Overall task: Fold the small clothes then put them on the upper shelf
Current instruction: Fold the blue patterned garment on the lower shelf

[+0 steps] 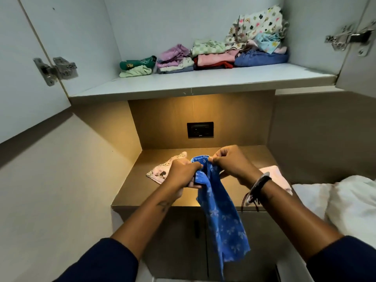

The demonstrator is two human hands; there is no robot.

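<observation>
Left hand [181,174] curled around the bunched top of a blue cloth [221,218], fingers closed on it from the left. Right hand [230,163] pinches the same top edge between thumb and fingers, just beside the left, knuckles up. The two hands are almost touching. The cloth is blue with a pale bow-like print and hangs down from the grip past the front edge of the brown ledge [154,192], its lower end loose in the air. It is probably a small pair of trousers or a skirt, but it is too crumpled to tell. Bangle [260,183] and dark threads on the right wrist, dark sleeves on both forearms. On the ledge behind the left hand lies a pink printed cloth [160,173], flat and partly hidden by the hand. A pale pink cloth [274,176] lies at the ledge's right side behind the right wrist. Black socket [200,130] in the lit back wall above the ledge. White bedding [345,200] at the right. Above, the upper shelf [203,84] holds folded clothes [203,55] in a row of small stacks along the back, taller toward the right corner. Both cupboard doors are open, with a metal hinge [55,70] on the left one.
</observation>
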